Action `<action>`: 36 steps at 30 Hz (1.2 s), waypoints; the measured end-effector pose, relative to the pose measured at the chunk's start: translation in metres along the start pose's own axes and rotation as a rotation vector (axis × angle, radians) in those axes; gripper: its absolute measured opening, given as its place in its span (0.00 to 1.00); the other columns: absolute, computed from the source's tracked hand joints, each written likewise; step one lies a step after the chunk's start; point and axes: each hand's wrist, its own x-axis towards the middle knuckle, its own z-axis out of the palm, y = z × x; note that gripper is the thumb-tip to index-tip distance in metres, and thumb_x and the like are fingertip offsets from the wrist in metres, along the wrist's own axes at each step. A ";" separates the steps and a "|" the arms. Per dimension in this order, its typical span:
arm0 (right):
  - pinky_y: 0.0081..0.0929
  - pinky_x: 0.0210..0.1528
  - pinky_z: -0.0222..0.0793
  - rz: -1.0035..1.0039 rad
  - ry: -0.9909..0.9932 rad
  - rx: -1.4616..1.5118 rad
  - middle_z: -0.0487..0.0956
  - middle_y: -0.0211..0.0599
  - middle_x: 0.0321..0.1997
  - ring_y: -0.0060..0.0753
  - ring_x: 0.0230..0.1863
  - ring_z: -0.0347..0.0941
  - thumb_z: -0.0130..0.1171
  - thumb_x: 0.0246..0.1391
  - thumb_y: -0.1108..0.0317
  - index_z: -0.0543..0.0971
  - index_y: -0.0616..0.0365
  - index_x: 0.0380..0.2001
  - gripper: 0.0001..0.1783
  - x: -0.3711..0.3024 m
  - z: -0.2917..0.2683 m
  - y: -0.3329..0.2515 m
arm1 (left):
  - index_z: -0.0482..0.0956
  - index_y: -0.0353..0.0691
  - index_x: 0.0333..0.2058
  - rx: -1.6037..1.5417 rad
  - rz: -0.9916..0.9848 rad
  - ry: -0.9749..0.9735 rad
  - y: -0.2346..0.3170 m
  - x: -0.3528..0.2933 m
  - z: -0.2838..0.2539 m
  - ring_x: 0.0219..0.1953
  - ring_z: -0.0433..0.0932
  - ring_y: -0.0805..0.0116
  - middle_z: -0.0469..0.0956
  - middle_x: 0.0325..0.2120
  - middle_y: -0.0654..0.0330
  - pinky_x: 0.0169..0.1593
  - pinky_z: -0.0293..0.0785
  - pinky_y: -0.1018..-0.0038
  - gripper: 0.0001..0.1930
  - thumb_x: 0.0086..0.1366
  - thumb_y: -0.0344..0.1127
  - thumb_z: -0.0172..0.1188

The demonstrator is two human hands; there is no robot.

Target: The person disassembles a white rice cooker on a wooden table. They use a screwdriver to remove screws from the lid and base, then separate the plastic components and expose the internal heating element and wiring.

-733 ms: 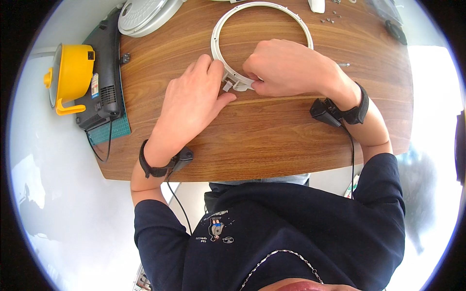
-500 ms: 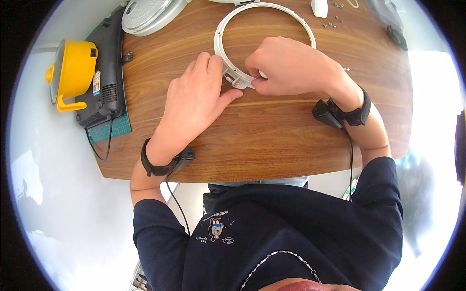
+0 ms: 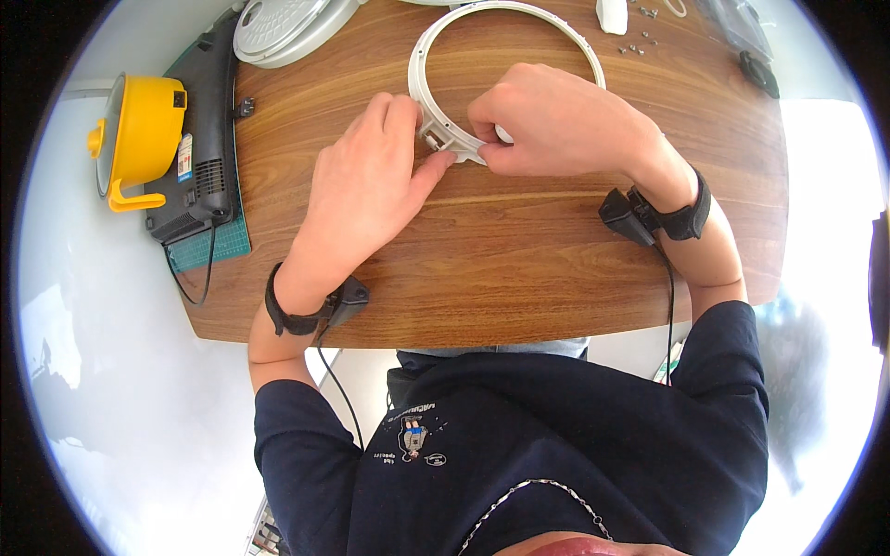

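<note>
A white plastic ring [image 3: 562, 25] lies on the wooden table, with a small bracket-like part [image 3: 436, 139] on its near edge. My left hand [image 3: 366, 176] holds the ring's near left side: its fingers rest along the outer edge and its thumb presses by the bracket. Over the near right of the ring, my right hand [image 3: 556, 120] is closed in a pinch, thumb and forefinger on the rim beside the bracket. A bit of white shows inside that hand; I cannot tell whether it belongs to the ring. The right fingertips are partly hidden.
Small screws [image 3: 637, 49] lie scattered at the far right, near a white piece [image 3: 612, 16]. Far left are a round white lid-like part [image 3: 287, 32], a dark appliance [image 3: 199, 176], a yellow pot [image 3: 148, 130] and a green cutting mat [image 3: 218, 243]. Cables hang from both wrist straps.
The ring has shifted slightly away from me with both hands on it. My left thumb has moved up against its near edge. My right hand keeps its pinch.
</note>
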 end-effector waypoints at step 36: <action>0.43 0.40 0.75 -0.055 -0.023 0.060 0.83 0.38 0.29 0.50 0.35 0.80 0.70 0.52 0.66 0.85 0.58 0.31 0.07 -0.020 -0.027 -0.021 | 0.79 0.44 0.55 -0.007 0.487 -0.071 -0.008 0.004 -0.045 0.65 0.75 0.57 0.79 0.56 0.58 0.76 0.56 0.48 0.27 0.57 0.39 0.75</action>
